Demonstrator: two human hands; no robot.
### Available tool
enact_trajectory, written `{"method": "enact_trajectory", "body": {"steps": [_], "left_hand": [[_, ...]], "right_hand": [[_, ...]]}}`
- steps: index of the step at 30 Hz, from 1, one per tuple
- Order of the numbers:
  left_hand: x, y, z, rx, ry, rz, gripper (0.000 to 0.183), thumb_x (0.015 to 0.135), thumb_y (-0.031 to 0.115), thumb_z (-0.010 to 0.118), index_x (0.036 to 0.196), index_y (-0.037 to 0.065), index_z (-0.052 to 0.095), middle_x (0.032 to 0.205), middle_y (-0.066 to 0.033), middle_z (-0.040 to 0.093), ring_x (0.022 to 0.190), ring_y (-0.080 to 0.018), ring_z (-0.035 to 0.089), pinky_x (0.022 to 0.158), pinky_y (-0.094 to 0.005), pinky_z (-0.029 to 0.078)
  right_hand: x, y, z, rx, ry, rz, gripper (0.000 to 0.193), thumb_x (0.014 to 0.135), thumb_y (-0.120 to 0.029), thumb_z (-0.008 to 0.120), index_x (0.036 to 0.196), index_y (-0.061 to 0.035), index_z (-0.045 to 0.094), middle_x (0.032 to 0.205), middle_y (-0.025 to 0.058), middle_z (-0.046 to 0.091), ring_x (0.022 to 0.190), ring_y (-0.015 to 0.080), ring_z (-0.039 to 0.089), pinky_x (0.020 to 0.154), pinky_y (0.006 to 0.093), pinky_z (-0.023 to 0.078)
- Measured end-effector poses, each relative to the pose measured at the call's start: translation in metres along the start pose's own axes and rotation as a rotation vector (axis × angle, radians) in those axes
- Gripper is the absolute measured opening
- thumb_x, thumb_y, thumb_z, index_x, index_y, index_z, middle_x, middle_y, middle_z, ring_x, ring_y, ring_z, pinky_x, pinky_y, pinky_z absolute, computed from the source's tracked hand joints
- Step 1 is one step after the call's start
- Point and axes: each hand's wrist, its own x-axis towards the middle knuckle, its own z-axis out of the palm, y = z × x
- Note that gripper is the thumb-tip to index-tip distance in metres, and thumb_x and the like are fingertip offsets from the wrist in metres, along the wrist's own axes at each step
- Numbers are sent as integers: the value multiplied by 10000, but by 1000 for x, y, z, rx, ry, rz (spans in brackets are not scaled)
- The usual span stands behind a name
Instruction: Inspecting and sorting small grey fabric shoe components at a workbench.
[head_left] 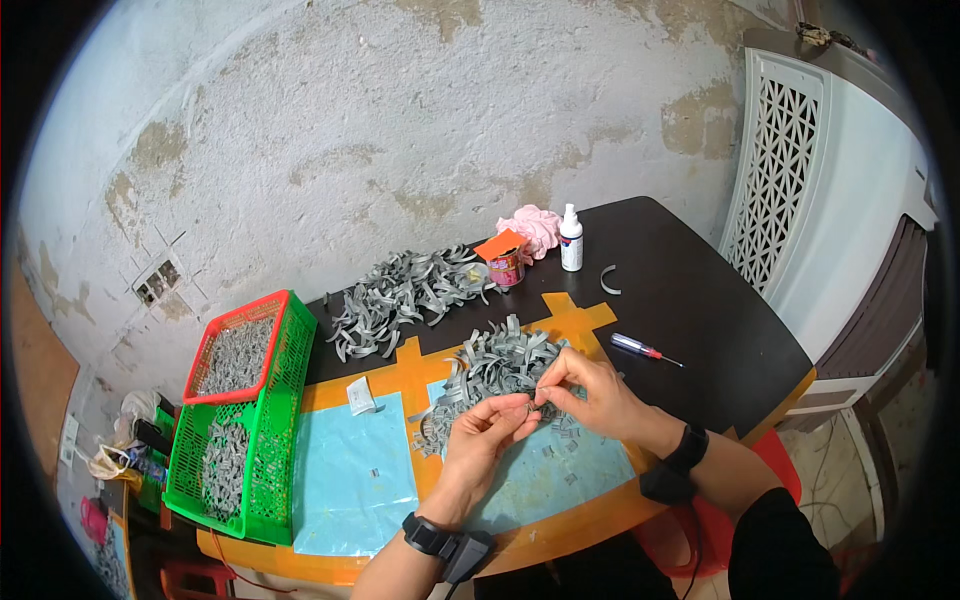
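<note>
My left hand (490, 430) and my right hand (590, 395) meet fingertip to fingertip over the near side of the table. Both are closed in a pinch on something small between them, mostly hidden by the fingers. Just beyond them lies a heap of curved grey strips (505, 355). Below my hands a light blue sheet (560, 470) is taped to the table, with several small grey bits (565, 430) scattered on it.
A second heap of grey strips (405, 295) lies behind. A green basket (270, 470) and a red basket (190, 390), both with small grey pieces, stand left. A tin (507, 268), pink cloth (535, 228), white spray bottle (571, 245), single strip (606, 282) and screwdriver (640, 348) lie beyond.
</note>
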Motion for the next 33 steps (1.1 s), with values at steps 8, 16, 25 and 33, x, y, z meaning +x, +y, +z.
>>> {"method": "enact_trajectory", "body": {"steps": [8, 16, 25, 33], "left_hand": [[-1, -1, 0, -72, -24, -10, 155, 864, 0, 622, 1017, 15, 645, 961, -90, 671, 874, -159, 655, 778, -238, 544], [-3, 8, 4, -99, 4, -30, 134, 847, 10, 650, 981, 25, 651, 913, -74, 675, 842, -142, 655, 766, -230, 547], [-2, 6, -5, 76, -57, -13, 126, 816, -10, 681, 931, 30, 651, 858, -59, 677, 774, -122, 651, 729, -234, 541], [-5, 6, 0, 252, -52, 42, 152, 815, -10, 683, 960, 24, 655, 901, -88, 685, 803, -125, 651, 738, -239, 535]], "right_hand": [[-1, -15, -1, -173, -56, -140, 57, 817, 12, 646, 858, 5, 606, 896, 83, 605, 791, 164, 619, 691, 275, 504], [2, -16, -3, -210, -68, -303, 105, 786, 27, 654, 877, -17, 628, 903, 81, 587, 816, 218, 610, 675, 300, 486], [1, -16, -1, 296, -131, 112, 142, 828, 16, 642, 965, 11, 602, 935, 70, 620, 884, 155, 624, 728, 283, 512], [1, -1, -16, 439, -341, 400, 167, 849, -21, 655, 994, 29, 589, 902, 64, 640, 829, 110, 628, 738, 236, 510]]}}
